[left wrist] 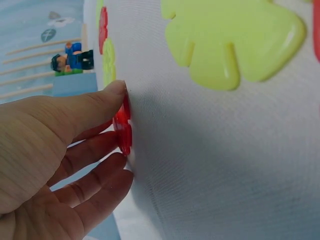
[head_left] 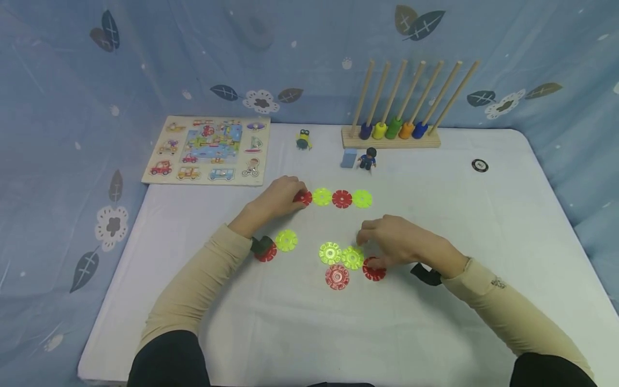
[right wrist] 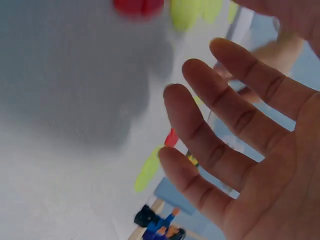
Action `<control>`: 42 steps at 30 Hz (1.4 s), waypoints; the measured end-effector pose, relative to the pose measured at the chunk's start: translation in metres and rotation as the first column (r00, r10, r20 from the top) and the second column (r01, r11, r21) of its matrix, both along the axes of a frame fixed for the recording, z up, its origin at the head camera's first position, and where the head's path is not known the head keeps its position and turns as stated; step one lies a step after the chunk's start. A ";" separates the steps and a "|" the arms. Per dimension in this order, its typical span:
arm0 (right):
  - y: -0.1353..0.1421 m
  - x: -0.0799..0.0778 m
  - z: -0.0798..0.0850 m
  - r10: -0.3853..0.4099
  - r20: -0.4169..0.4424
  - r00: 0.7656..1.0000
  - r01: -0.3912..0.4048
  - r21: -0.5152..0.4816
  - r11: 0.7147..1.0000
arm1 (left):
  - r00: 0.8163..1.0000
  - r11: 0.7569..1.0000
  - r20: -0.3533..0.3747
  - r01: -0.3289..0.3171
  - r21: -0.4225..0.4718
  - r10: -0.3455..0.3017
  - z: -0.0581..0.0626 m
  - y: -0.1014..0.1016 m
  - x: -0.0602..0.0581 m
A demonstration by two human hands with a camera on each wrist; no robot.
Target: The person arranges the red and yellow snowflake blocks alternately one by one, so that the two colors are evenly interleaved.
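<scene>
My left hand (head_left: 276,200) pinches a red notched plastic disc (left wrist: 123,131) between thumb and fingers, close to the tabletop. That disc is the left end of a row, followed by a yellow-green disc (head_left: 322,196), a red one (head_left: 342,199) and another yellow-green one (head_left: 362,199). Below the left wrist lie a yellow-green disc (head_left: 287,241) and a red disc (head_left: 266,255), partly covered by the wrist strap. My right hand (head_left: 398,240) is spread, fingers apart, over a partly hidden red disc (head_left: 373,275). Beside it are two yellow-green discs (head_left: 330,253) and a paler red disc (head_left: 337,277).
A vehicle picture puzzle board (head_left: 176,156) lies at the back left. Further right stand a small green-yellow toy figure (head_left: 303,141), a blue block (head_left: 348,158), a toy person (head_left: 368,159) and a wooden peg rack (head_left: 391,143). A black round piece (head_left: 480,165) lies far right.
</scene>
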State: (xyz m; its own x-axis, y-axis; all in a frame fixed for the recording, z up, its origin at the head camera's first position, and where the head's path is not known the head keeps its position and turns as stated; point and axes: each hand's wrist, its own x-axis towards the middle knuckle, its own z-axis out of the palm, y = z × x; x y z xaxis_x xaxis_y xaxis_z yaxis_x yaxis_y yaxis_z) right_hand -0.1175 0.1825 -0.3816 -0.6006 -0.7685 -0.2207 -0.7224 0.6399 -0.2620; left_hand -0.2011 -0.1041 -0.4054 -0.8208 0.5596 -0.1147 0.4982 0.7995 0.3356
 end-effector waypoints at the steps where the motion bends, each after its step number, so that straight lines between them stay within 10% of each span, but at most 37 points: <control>1: 0.000 0.006 -0.001 0.017 -0.008 1.000 -0.016 0.014 1.000 | 1.000 1.000 0.000 0.001 -0.003 -0.001 0.000 0.000 0.000; 22: 0.002 0.048 -0.016 0.075 -0.158 0.985 -0.059 0.103 0.993 | 1.000 1.000 0.003 -0.008 -0.007 0.008 -0.005 0.001 0.002; 42: 0.052 0.019 -0.008 -0.189 -0.023 0.982 0.190 0.020 0.982 | 1.000 1.000 0.015 -0.018 0.003 0.018 0.000 -0.001 0.002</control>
State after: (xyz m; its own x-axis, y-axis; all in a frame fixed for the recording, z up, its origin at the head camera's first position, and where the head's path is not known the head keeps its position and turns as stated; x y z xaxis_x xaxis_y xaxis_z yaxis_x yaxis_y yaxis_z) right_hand -0.0987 0.2342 -0.3897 -0.7397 -0.6353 -0.2219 -0.5927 0.7712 -0.2322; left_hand -0.1988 -0.1050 -0.4057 -0.8290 0.5450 -0.1253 0.4783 0.8071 0.3460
